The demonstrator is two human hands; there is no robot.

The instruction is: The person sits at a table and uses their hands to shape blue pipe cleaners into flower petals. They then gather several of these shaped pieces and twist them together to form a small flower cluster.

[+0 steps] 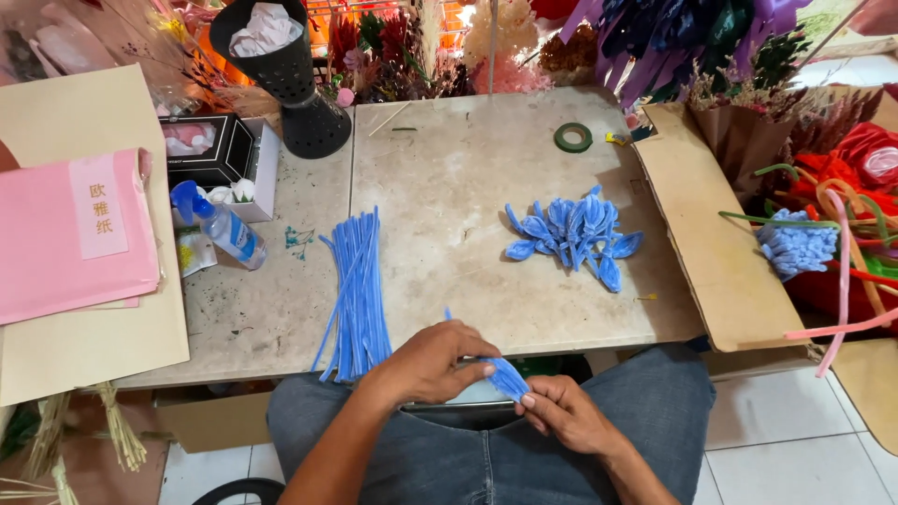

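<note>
- Left hand (432,360): fingers bent, fingertips pinching the upper part of a blue pipe cleaner (505,376) held over the lap.
- Right hand (566,411): fingers curled, gripping the lower end of the same pipe cleaner; the piece appears folded into a flat leaf shape, though the hands partly hide it.
- Bundle of straight blue pipe cleaners (355,295): lies on the table (449,187), just left of the left hand.
- Pile of folded blue pieces (575,234): rests on the table, beyond the right hand.
- Green tape roll (572,137): near the far table edge.
- Spray bottle (224,229): lies at the table's left.
</note>
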